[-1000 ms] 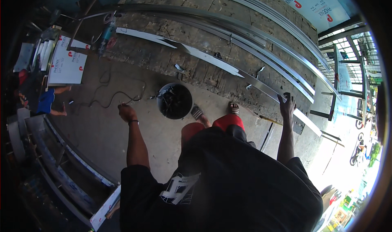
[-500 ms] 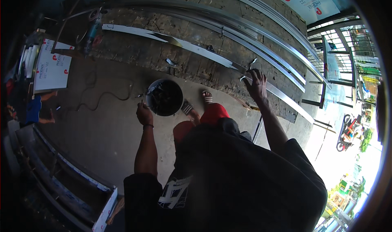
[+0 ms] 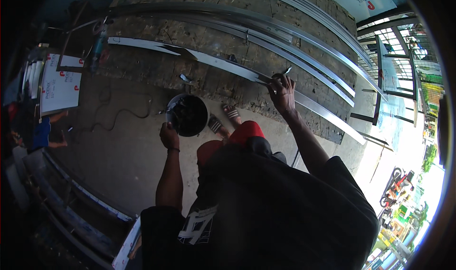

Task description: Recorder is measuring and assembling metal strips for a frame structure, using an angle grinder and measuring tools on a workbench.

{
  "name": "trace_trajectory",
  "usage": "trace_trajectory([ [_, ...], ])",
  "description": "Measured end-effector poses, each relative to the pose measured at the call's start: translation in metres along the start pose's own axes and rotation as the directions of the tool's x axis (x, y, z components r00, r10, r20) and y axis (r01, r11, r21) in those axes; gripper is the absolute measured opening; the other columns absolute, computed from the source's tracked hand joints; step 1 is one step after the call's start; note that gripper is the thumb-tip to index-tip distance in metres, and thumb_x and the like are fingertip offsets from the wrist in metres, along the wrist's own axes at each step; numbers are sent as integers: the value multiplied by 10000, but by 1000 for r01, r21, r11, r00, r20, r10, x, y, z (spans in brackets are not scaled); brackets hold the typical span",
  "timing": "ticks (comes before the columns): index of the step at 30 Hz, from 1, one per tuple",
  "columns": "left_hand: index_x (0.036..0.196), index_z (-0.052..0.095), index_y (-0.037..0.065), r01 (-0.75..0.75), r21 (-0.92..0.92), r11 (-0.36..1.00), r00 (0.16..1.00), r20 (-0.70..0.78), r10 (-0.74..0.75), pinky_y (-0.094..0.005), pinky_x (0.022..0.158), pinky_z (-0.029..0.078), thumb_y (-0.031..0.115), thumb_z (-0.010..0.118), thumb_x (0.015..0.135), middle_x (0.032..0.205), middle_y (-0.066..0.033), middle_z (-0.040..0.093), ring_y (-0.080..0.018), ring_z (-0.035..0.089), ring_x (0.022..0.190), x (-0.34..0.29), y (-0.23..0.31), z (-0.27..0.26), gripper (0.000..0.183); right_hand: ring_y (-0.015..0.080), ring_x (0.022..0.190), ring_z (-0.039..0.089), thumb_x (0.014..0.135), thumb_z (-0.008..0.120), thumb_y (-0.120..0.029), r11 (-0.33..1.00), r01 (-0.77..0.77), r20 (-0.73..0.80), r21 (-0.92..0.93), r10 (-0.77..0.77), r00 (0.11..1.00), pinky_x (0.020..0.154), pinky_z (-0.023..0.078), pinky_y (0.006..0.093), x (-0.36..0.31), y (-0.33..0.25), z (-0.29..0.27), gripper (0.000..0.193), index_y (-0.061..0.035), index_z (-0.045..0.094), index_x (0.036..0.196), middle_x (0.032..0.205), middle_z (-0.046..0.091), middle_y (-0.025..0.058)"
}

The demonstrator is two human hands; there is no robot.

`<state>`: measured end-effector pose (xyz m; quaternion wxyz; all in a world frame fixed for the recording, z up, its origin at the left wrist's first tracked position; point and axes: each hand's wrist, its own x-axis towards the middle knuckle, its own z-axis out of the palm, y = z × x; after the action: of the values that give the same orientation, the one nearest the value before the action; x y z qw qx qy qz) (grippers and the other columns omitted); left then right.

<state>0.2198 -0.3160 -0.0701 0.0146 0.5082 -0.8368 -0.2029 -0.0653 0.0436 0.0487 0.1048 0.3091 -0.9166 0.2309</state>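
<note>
A long metal bar, partly covered by white film, lies along the near side of the worn wooden bench. My right hand is on the bar with its fingers curled over it, right at the end of the white film. My left hand is closed low by the rim of a round dark bucket. What it holds, if anything, I cannot make out. Dark scraps lie inside the bucket. A curled light scrap lies just beyond my right fingers, and another scrap rests near the bench edge.
More metal bars run across the bench. A teal power tool lies at its left end. My sandalled feet stand beside the bucket, and a cable curls on the floor. A metal frame is at lower left.
My right hand has moved left along the bar to the end of the white film, and its fingers have closed down. My left hand has stayed almost still and now appears closer to the bucket.
</note>
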Motion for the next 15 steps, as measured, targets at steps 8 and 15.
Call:
trace_trajectory([
  [8,947,669,45,-509,-348,788,816,96,570,-482,748,503,290,567,1015,923,-150,698,-398,663,878,-37,152,-23,275,285,1072,604,885,719,-169,982,-173,-35,78,176,984,950,404,438,-1,41,0,178,-100,691,1046,1075,659,76],
  [15,927,681,56,-769,-415,487,435,219,873,-425,721,493,219,679,953,881,-104,653,-321,649,808,-42,338,-50,165,300,1035,603,955,638,-285,929,-359,23,90,359,933,918,426,437,6,60,7,198,-111,687,1036,1016,669,85],
])
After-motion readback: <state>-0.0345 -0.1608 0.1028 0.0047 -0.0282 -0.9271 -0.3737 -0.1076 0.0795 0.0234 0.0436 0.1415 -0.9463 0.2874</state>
